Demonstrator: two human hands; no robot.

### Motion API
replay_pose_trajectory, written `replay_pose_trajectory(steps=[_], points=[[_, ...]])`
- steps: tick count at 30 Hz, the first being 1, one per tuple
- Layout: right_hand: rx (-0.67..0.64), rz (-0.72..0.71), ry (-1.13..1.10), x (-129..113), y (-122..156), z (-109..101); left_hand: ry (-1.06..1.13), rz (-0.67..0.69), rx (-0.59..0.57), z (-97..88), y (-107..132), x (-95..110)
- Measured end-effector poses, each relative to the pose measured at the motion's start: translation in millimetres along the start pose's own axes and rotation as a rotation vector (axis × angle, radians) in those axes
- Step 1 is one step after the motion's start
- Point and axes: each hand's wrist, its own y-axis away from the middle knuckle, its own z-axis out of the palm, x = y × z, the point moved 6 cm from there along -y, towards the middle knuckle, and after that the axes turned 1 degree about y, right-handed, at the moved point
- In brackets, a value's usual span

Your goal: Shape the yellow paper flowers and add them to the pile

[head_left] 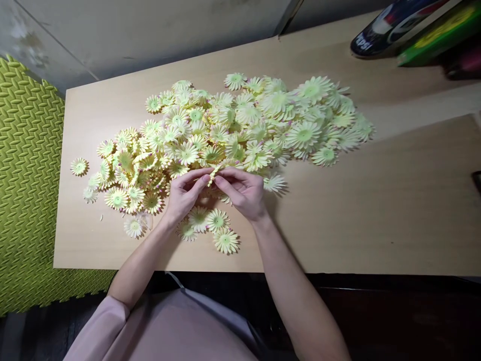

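A big pile of pale yellow-green fabric daisy flowers covers the middle of a light wooden table. My left hand and my right hand meet at the near edge of the pile. Both pinch one small yellow flower between their fingertips, edge-on to the camera. Three loose flowers lie flat on the table just below my hands.
A green foam mat lies on the floor left of the table. At the far right corner are a dark Pepsi-labelled pack and a green box. A single flower sits apart at the left.
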Motion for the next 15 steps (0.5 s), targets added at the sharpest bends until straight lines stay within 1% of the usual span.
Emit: replay_pose_trajectory(steps=[15], points=[[-0.020,-0.005,-0.041,-3.9,-0.4,1.6,-0.012,0.007,-0.017,-0.7,-0.1,-1.7]])
